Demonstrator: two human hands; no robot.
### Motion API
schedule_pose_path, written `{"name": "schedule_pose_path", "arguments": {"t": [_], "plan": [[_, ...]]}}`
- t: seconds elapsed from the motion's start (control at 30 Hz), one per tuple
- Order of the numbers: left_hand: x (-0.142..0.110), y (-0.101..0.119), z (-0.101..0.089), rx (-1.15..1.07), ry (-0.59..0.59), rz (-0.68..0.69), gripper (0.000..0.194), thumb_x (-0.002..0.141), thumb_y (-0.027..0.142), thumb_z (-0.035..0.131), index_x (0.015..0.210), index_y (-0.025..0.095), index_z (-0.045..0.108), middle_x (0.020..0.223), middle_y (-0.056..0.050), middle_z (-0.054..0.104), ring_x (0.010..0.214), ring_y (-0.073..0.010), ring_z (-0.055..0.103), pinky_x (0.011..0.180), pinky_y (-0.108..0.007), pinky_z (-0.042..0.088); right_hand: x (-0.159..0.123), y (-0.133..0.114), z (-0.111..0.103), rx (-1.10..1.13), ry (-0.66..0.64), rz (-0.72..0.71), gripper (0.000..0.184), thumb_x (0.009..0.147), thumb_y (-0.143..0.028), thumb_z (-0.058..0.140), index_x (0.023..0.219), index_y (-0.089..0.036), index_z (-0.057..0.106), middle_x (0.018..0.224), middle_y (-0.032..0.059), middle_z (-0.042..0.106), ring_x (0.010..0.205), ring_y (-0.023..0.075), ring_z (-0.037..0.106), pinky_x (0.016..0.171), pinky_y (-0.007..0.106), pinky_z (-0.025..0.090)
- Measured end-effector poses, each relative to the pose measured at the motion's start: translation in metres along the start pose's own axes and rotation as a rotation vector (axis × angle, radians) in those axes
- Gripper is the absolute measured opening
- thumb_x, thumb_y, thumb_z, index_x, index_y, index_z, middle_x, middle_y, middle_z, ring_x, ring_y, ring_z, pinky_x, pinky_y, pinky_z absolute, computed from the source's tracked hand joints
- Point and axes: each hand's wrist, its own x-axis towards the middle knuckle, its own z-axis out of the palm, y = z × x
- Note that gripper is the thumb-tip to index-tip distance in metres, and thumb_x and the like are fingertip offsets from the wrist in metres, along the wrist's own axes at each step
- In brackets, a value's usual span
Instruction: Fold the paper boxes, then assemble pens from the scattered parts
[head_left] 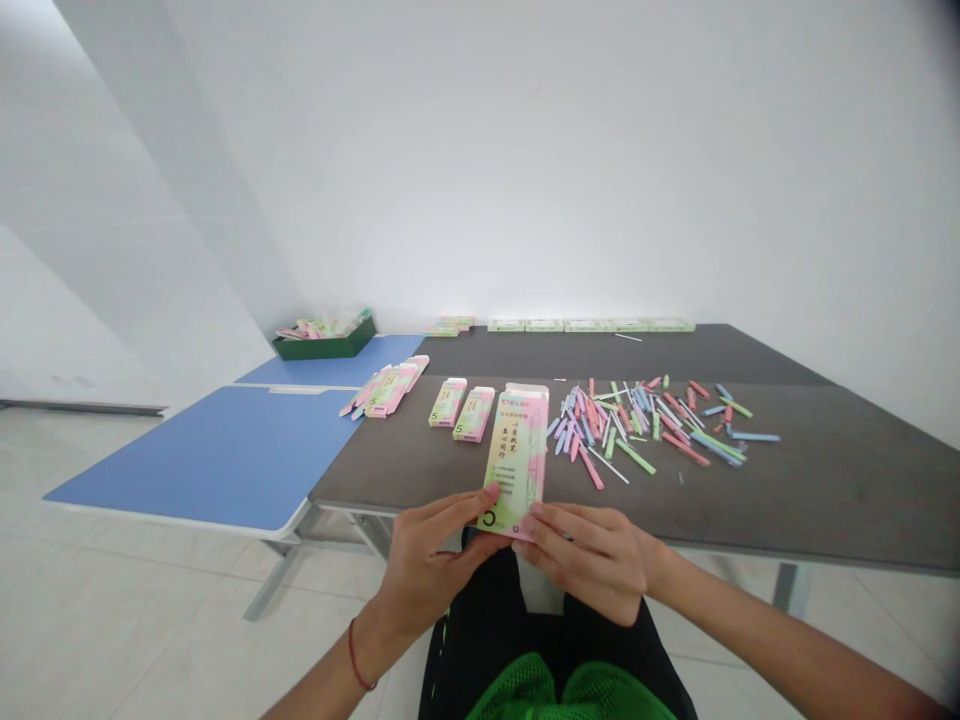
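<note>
L hand (427, 570), R hand (585, 560) pinching flat pink-green printed cardboard box (514, 460) at lower end, fingers pressed on both sides; loose pastel plastic pen parts (637, 425) just beyond grip, right.

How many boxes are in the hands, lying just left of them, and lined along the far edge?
Held by left hand and right hand: 1 printed box
Just left: 2 pink-and-green boxes
Far edge: 5 pale green boxes
Total: 8

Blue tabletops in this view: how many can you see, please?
2: the near one, left of the dark table, and the far one, behind the near one.
</note>
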Motion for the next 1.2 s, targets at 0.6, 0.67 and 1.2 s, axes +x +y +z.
{"name": "schedule_pose_path", "arguments": {"t": [0.6,0.67,1.2], "plan": [[-0.004,0.001,0.006,0.140,0.018,0.047,0.034,0.089,0.021,0.078,0.123,0.021,0.071,0.110,-0.007,0.079,0.086,-0.0162,0.078,0.076,-0.023,0.066,0.012,-0.009,0.022,0.411,0.384,0.459,0.036,0.086,-0.006,0.077,0.119,-0.019,0.074,0.102,0.0104,0.077,0.109,0.0262,0.071,0.092,0.043,0.063],[-0.002,0.001,0.006,0.188,0.009,0.075,0.035,0.091,0.020,0.076,0.125,0.022,0.070,0.113,-0.007,0.079,0.090,-0.0162,0.078,0.079,-0.023,0.065,0.011,-0.013,0.023,0.416,0.397,0.476,0.037,0.087,-0.004,0.074,0.120,-0.021,0.074,0.105,0.0103,0.076,0.109,0.0252,0.071,0.094,0.042,0.062],[0.007,0.028,0.016,0.763,-0.422,0.299,0.032,0.103,0.017,0.050,0.132,0.018,0.063,0.116,-0.014,0.065,0.096,-0.0248,0.068,0.078,-0.038,0.061,0.013,-0.007,0.049,1.784,0.249,1.291,0.039,0.089,-0.042,0.076,0.119,-0.016,0.075,0.116,0.0163,0.078,0.110,0.0286,0.074,0.098,0.045,0.058]]}}
